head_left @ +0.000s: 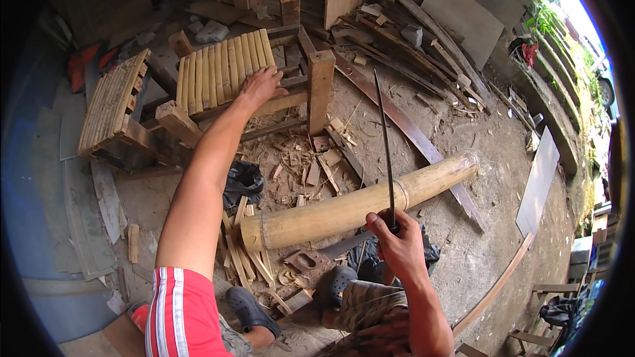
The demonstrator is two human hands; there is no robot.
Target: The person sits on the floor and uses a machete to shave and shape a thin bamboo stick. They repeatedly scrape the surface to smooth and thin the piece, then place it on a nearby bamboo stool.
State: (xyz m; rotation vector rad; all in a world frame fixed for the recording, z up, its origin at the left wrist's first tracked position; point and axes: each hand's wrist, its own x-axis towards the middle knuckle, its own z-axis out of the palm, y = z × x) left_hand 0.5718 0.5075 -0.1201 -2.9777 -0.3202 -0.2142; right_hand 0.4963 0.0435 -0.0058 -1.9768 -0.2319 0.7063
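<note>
Head view: your left hand (260, 84) is resting, loosely spread, on the right edge of the slats (218, 73). They're running away from you, ahead-left of your right hand (401, 246), which is gripping a blade (385, 135).

Woodworking workshop: bamboo-slat frame (221, 69), timber pile (433, 34), wood scraps (313, 172).

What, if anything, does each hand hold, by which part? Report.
Right hand: a long, narrow, dark tool, by its lower end. Left hand: at yellow bamboo slats; any grip cannot be told.
</note>
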